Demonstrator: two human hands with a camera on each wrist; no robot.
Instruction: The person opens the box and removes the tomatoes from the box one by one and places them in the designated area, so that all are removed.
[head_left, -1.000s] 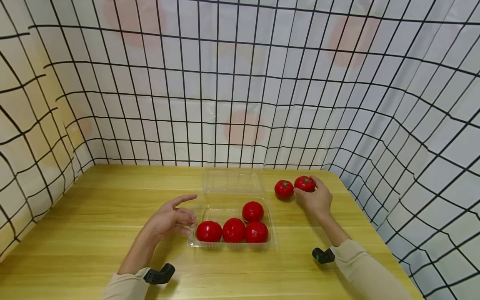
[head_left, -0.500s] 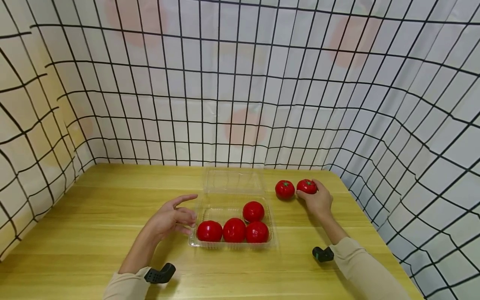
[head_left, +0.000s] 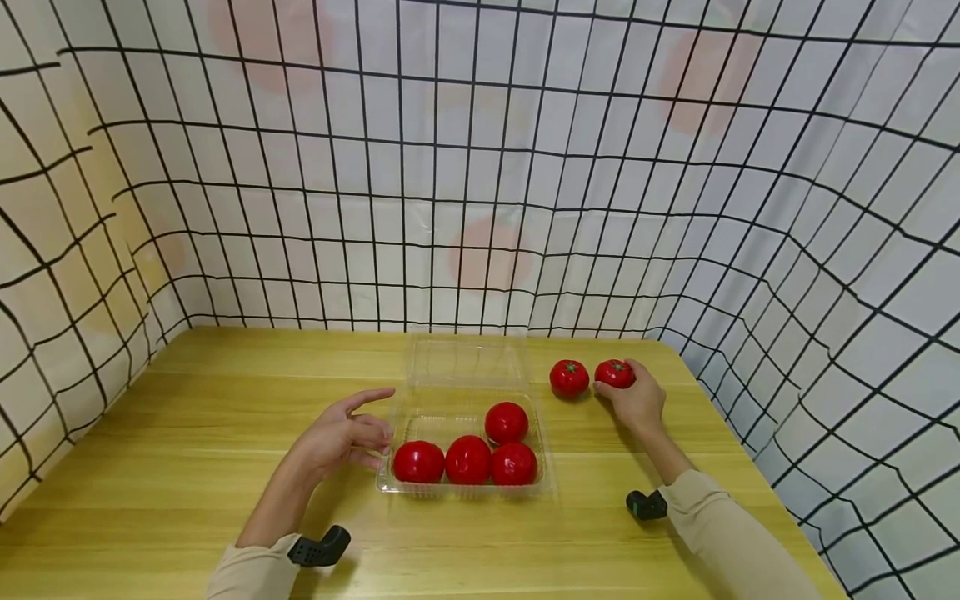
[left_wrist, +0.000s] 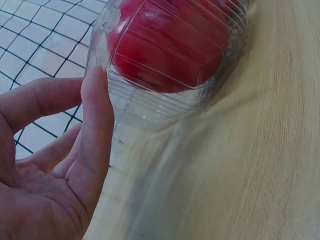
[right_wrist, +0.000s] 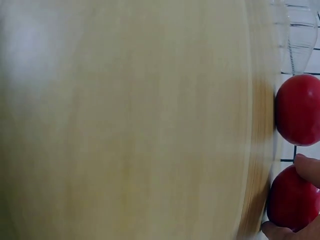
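Observation:
My right hand [head_left: 636,402] grips a red tomato [head_left: 615,372] with a green stem at the table's back right, thumb and fingers around its sides. A second tomato [head_left: 569,378] sits just left of it. In the right wrist view the held tomato [right_wrist: 292,200] rests low at the far edge. My left hand [head_left: 339,437] is at the left side of a clear plastic clamshell container [head_left: 423,427], its fingertips pinching the rim. The left wrist view shows those fingertips at the clear edge, close to a tomato [left_wrist: 170,47] inside. Three tomatoes line the container's front, one behind at right.
The container's clear lid [head_left: 468,362] lies folded back toward the rear wall. Black-gridded white cloth [head_left: 480,208] encloses the wooden table [head_left: 225,400] at the back and both sides. Black wrist devices [head_left: 321,548] sit at both sleeves.
My right hand and its tomato have shifted slightly right and toward me, widening the gap to the neighbouring tomato. The left hand and the container stay in place.

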